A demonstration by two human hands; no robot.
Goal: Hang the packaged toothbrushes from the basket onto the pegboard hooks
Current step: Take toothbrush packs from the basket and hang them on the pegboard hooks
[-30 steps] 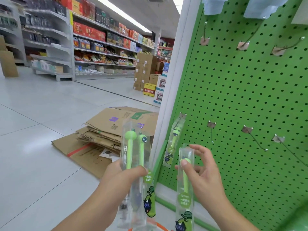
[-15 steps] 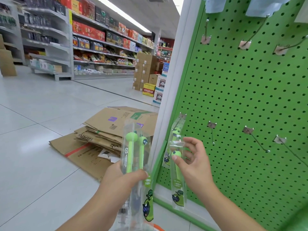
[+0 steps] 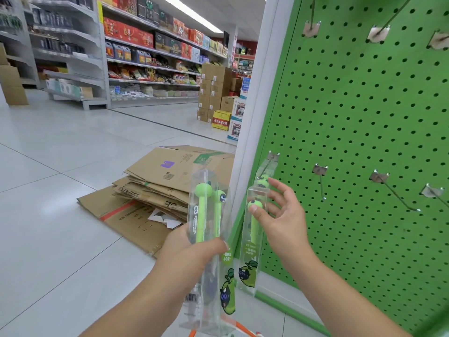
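Right grip (image 3: 279, 215) pinches one clear plastic toothbrush pack (image 3: 252, 242) — left grip (image 3: 192, 251) clasps two packs (image 3: 209, 239) — near perforated pegboard (image 3: 364, 117)

The packs (image 3: 209, 229) in my left hand (image 3: 192, 251) are clear glossy plastic, as is the one (image 3: 252, 242) my right hand (image 3: 281, 220) pinches. Right of it, the pegboard (image 3: 364, 117) is smooth painted green with bare metal hooks (image 3: 393, 193); matt brown cardboard (image 3: 155, 190) lies beyond my left.
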